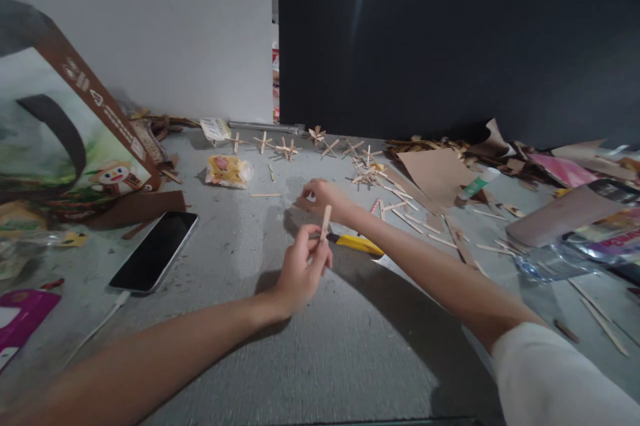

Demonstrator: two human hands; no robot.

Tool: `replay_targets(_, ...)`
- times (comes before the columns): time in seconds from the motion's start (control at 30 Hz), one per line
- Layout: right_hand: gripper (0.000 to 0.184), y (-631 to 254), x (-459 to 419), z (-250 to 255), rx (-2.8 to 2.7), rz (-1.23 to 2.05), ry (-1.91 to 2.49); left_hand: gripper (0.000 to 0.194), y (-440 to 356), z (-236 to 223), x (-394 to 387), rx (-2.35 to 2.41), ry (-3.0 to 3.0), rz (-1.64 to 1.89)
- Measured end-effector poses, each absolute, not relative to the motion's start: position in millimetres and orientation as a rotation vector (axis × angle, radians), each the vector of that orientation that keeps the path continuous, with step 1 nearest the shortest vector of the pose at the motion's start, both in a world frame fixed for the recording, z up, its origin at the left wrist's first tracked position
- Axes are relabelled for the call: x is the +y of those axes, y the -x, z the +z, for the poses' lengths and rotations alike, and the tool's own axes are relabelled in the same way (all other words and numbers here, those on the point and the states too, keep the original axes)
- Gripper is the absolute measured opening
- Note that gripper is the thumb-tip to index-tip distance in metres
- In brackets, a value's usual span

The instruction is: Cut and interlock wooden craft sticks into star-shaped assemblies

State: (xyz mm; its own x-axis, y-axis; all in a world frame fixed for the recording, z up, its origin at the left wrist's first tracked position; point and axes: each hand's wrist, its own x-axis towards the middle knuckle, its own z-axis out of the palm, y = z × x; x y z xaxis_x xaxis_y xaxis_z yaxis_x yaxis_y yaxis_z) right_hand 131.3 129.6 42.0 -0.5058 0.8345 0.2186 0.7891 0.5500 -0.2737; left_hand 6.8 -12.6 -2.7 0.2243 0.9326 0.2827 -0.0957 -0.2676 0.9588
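My left hand (303,265) is closed on a short wooden craft stick (326,221), which points upward between thumb and fingers. Just beyond it, my right hand (323,199) is low over the table, its thumb and fingers curled together in a pinch; whatever may be between the fingertips is too small to make out. A single wooden stick (266,195) lies to the left of my right hand. Under my right forearm rests a yellow utility knife (357,243), partly hidden behind my left hand. Star-shaped stick pieces (287,149) stand in a row at the back.
On the left are a phone (155,251) with a cable, a snack packet (229,171) and a large printed bag (50,113). Loose sticks (407,221), cardboard (434,173), a glue stick (479,185) and a clear plastic bottle (555,261) lie to the right. A wall (150,26) and dark panel (450,39) bound the back.
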Motion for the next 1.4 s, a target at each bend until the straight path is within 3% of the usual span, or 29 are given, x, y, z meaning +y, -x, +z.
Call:
replay_targets(0.27, 0.025, -62.2, 170.4, 26.4, -2.569, 0.185, 1.316, 0.014, 0.9, -6.5, -28.8, 0.448, -2.375, 1.146)
replay_targets(0.5, 0.026, -62.1, 148.1, 16.0, -2.643, 0.049, 1.318, 0.014, -0.3, -0.8, -27.3, 0.409, -2.500, 1.263)
replay_targets(0.77, 0.023, -113.0, 65.1, 10.2, -2.639, -0.142, 1.085, 0.021, -1.3, -4.2, -25.8, 0.104, -2.655, 1.094)
replay_targets(0.9, 0.022, -170.1, 53.3, 17.9, -2.484, -0.134, 1.370, 0.024, 0.8, -1.8, -26.6, 0.303, -2.484, 0.810)
replay_targets(1.1, 0.035, -258.5, 60.0, 16.6, -1.984, -0.341, 2.253, 0.017, 0.1, 1.5, -29.4, 0.545, -2.172, 0.956)
replay_targets(1.23, 0.043, -266.7, 63.2, 8.7, -1.919, -0.175, 2.383, 0.021, -3.5, 2.4, -22.8, 0.712, -1.833, 0.980)
replay_targets(1.4, 0.038, -266.8, 70.1, 2.8, -1.877, -0.022, 2.341, 0.036, -8.0, 4.6, -2.6, 0.857, -1.374, 1.106)
